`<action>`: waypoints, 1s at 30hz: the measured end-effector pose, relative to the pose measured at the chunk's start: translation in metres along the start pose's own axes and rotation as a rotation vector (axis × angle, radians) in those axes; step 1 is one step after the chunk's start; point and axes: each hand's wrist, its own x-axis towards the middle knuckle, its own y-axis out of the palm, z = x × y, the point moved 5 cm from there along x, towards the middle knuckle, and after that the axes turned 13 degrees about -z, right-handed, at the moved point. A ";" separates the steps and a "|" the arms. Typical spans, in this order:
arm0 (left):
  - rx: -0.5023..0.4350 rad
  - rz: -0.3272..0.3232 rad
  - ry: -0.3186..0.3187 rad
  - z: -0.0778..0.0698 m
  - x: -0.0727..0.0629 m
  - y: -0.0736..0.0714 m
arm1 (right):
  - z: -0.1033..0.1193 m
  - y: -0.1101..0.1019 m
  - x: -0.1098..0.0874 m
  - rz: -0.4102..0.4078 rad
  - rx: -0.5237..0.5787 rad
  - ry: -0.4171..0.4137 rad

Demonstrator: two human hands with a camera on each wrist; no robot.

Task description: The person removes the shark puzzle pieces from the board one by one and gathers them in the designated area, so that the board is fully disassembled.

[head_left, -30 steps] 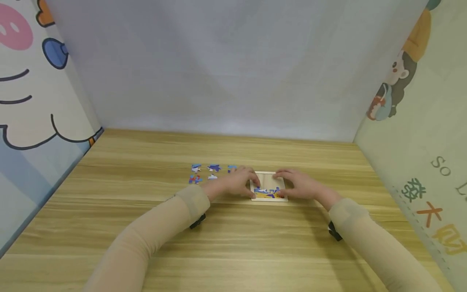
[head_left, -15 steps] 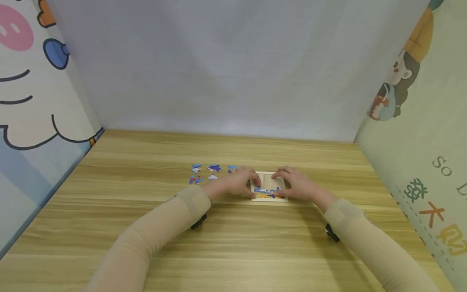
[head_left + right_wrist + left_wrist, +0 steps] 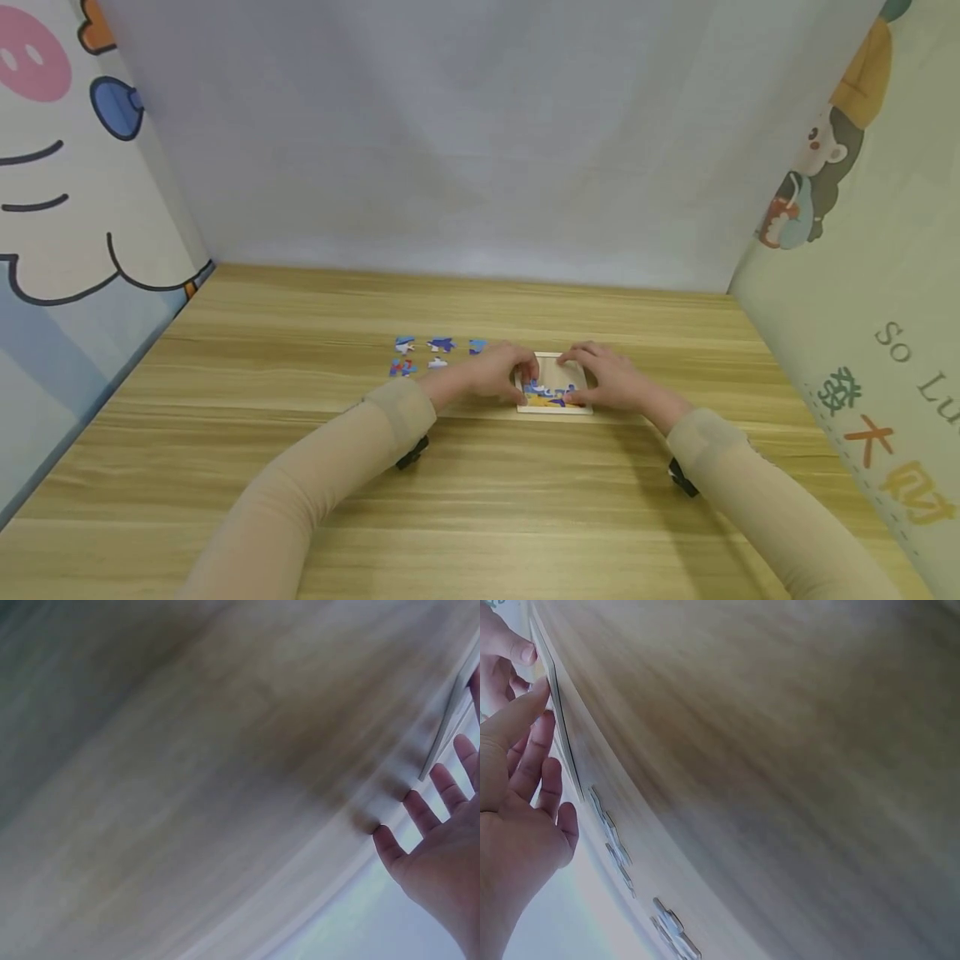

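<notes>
I'm watching a pale grey fabric backdrop hanging across my feed, a cartoon-printed panel standing left, a pale green panel showing a cartoon figure and lettering at right, wood-grain tabletop spreading below

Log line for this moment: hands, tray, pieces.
left hand: tray left side | right hand: tray right side | set pieces: tray near part | loose pieces: table, left of tray
</notes>
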 end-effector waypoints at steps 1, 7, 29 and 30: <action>-0.030 0.007 0.000 0.000 0.000 0.000 | 0.001 0.000 0.000 0.000 -0.002 -0.001; -0.171 0.042 -0.034 0.001 -0.005 -0.003 | 0.003 -0.002 0.000 -0.001 -0.017 -0.008; -0.161 0.035 0.009 -0.008 -0.020 -0.045 | 0.006 -0.005 -0.005 0.013 -0.037 0.005; -0.166 0.032 0.015 -0.009 -0.022 -0.049 | 0.006 -0.005 -0.006 0.013 -0.038 0.004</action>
